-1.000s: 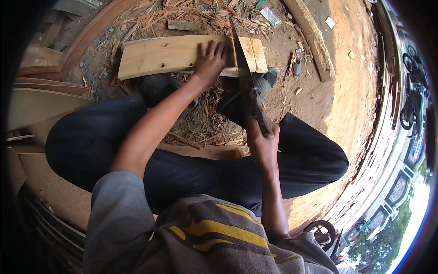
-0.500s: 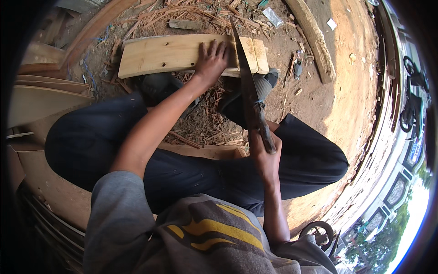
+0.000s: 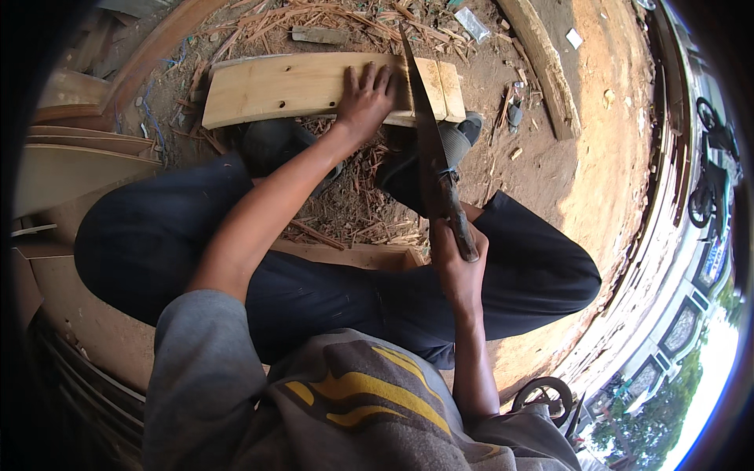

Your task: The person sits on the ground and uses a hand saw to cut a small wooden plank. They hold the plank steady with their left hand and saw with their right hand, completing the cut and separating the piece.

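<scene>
Right hand (image 3: 458,275) grips saw (image 3: 429,141), palm hidden. Left hand (image 3: 365,107) lies open on board (image 3: 247,90); saw contact to its right seems obscured.

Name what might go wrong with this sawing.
The left hand lies flat on the board, close to the saw; if the blade jumps sideways, it could cut the fingers.

The right shoe sits close beside the blade, near the board's cut end; a slip, or a falling offcut, might hit that foot.
</scene>
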Available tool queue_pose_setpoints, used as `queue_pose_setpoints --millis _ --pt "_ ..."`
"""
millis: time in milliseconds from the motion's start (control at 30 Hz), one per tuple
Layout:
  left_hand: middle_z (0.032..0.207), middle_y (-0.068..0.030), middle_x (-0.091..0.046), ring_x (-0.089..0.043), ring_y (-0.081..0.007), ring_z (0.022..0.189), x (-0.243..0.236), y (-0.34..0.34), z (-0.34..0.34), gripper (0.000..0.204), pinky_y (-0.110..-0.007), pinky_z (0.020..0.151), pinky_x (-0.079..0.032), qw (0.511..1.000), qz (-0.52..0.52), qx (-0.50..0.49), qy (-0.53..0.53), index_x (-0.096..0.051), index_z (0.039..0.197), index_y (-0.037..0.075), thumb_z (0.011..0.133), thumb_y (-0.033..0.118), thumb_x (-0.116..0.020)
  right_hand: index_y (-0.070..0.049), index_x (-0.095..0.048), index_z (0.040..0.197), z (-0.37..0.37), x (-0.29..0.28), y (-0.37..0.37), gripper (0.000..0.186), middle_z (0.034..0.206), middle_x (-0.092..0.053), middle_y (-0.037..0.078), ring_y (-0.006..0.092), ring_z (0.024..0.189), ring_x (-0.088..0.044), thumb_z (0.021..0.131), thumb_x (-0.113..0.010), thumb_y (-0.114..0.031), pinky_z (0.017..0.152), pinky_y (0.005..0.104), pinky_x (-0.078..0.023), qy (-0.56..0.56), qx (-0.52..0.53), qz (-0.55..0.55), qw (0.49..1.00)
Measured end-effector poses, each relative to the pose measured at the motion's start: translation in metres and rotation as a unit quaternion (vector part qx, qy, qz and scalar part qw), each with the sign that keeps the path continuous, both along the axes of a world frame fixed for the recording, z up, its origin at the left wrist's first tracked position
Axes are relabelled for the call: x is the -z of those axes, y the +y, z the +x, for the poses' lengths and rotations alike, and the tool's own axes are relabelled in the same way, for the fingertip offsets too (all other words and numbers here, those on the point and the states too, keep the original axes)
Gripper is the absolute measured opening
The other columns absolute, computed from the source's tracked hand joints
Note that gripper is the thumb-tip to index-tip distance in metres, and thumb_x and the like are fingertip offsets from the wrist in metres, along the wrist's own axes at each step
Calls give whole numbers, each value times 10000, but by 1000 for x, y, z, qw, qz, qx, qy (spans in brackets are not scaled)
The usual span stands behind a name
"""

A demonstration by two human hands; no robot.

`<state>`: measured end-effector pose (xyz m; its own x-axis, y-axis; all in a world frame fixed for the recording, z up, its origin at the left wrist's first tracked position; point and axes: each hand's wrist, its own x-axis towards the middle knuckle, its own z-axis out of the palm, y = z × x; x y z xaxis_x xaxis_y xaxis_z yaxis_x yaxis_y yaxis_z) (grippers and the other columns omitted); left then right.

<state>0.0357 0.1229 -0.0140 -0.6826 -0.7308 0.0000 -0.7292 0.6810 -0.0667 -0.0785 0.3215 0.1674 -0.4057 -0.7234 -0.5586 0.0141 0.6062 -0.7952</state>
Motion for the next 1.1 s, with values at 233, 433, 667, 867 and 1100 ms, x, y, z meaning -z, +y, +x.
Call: queue_pose_setpoints --millis 233,433,667,867,1100 --pt "1433 -179 -366 -343 -394 1325 -11 3 -4 649 -601 1057 -279 999 35 10 19 -460 1319 5 704 55 -661 -62 -517 673 -9 32 -63 259 545 -463 -48 28 471 -392 891 -560 -195 425 221 -296 10 18 -27 999" --pt "1418 -179 -379 -342 -397 1324 -1 0 0 640 -608 1050 -285 1000 -4 0 12 -471 1308 -1 700 52 -663 46 -580 804 -5 -2 -2 216 590 -468 -25 50 571 -426 901 -572 -147 504 252 -353 -38 16 4 999" --pt "1429 -179 -395 -345 -405 1330 -20 1 -5 650 -634 1044 -261 998 53 18 -31 -416 1363 1 759 101 -636 43 -607 834 -15 32 -74 225 616 -499 -24 39 562 -437 883 -565 -172 492 243 -347 -12 19 -26 999" --pt "1449 -186 -351 -304 -398 1354 -11 13 2 655 -611 1055 -267 999 31 18 5 -487 1295 -9 687 101 -702 8 -572 771 -11 -3 -10 225 601 -484 -28 41 528 -417 890 -550 -183 463 235 -326 14 -16 -6 1000" --pt "1430 -190 -377 -330 -384 1341 -22 11 1 694 -641 1035 -280 997 73 33 -22 -388 1386 26 749 109 -651 -9 -563 748 -11 9 -40 238 578 -473 -32 39 509 -402 895 -549 -195 447 243 -311 -44 30 3 999"
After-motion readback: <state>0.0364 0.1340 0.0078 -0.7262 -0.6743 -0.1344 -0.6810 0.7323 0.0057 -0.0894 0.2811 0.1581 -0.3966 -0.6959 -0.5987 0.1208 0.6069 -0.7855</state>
